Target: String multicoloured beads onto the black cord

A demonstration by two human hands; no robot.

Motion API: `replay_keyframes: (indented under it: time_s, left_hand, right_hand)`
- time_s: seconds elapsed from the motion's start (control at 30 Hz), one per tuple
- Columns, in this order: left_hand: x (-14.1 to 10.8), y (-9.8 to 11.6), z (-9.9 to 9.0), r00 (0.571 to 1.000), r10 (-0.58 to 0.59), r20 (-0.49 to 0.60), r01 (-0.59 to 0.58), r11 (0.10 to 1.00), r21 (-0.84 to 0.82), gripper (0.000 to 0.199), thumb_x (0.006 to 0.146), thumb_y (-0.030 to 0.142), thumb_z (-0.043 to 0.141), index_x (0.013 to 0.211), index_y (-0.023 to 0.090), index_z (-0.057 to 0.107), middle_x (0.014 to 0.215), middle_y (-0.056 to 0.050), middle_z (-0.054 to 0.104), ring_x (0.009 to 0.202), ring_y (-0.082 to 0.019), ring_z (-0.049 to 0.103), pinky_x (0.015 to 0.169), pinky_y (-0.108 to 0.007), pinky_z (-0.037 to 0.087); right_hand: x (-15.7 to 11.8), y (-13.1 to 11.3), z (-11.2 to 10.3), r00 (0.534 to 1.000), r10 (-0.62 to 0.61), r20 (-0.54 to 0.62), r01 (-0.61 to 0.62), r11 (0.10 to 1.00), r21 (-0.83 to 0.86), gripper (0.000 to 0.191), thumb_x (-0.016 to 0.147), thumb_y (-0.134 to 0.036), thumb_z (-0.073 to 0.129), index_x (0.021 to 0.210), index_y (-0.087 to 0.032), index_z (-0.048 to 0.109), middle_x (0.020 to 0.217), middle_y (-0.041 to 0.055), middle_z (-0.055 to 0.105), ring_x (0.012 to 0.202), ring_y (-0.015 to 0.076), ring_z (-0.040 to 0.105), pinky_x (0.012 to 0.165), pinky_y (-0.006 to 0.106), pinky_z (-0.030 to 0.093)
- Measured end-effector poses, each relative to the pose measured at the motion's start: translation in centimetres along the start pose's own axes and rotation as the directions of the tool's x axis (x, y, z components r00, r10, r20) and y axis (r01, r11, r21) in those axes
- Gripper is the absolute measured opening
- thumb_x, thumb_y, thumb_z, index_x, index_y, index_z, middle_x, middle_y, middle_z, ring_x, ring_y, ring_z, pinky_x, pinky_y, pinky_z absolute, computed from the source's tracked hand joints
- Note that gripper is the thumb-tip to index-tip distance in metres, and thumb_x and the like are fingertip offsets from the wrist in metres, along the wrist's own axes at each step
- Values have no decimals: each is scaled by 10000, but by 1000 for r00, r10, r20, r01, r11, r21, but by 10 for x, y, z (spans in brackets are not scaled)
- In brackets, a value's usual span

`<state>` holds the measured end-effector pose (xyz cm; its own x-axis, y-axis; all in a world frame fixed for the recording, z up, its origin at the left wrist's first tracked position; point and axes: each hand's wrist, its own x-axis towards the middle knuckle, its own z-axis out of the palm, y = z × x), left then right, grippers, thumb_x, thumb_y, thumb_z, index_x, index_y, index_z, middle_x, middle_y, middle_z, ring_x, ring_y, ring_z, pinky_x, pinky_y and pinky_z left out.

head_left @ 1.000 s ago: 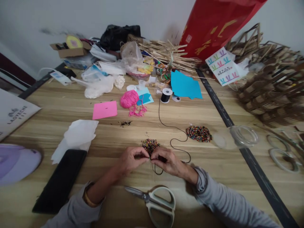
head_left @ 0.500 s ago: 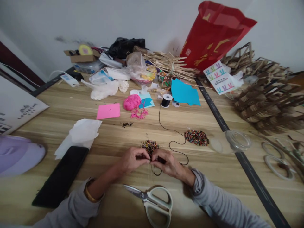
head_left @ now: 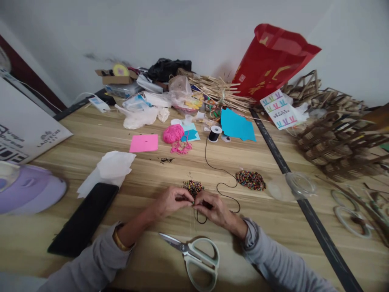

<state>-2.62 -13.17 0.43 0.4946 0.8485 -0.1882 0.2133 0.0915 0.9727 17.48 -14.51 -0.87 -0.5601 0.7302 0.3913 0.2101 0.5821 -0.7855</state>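
Observation:
My left hand is closed in a pinch, with what looks like a tiny bead at its fingertips. Right against it, my right hand pinches the black cord. The cord runs from a black spool in winding curves to this hand, and a small loop hangs under the fingers. Just beyond the fingertips lies a pile of multicoloured beads, partly hidden by my hands. Strung beads lie coiled to the right. Scissors with pale handles rest, blades apart, in front of me.
To the left are a black phone-like slab, white paper and a purple-white object. Pink yarn, a pink card and blue sheets lie farther back. Woven baskets and a red bag stand right.
The view has shifted slightly, so the background sits lower and the left-side objects farther right. Both hands stay pinched together at the same spot by the bead pile.

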Motion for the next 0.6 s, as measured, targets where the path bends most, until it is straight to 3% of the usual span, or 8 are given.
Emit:
replay_keyframes:
  time_s: [0.4,0.5,0.6]
  left_hand:
    - [0,1,1,998,56,0,-56,998,21,58,689,163,653,704,125,693,710,-35,706,671,-137,622,685,-236,484]
    - [-1,1,0,997,76,-3,-76,996,45,48,696,153,645,697,124,684,709,-32,699,673,-137,615,687,-235,482]
    - [-1,1,0,997,79,-1,-79,995,67,58,710,157,636,710,123,683,721,-35,697,687,-142,612,687,-236,477]
  right_hand:
    - [-3,0,3,998,69,-2,-69,997,-35,181,904,-336,554,856,-167,594,683,15,556,598,122,492,553,228,398]
    - [-2,-6,0,996,37,83,-36,999,-13,206,894,-325,532,759,-172,560,630,-5,505,563,113,452,544,230,368]
    - [-4,-8,-3,991,32,132,-38,999,40,360,895,-377,499,597,-185,438,549,-39,401,503,94,359,503,231,302]
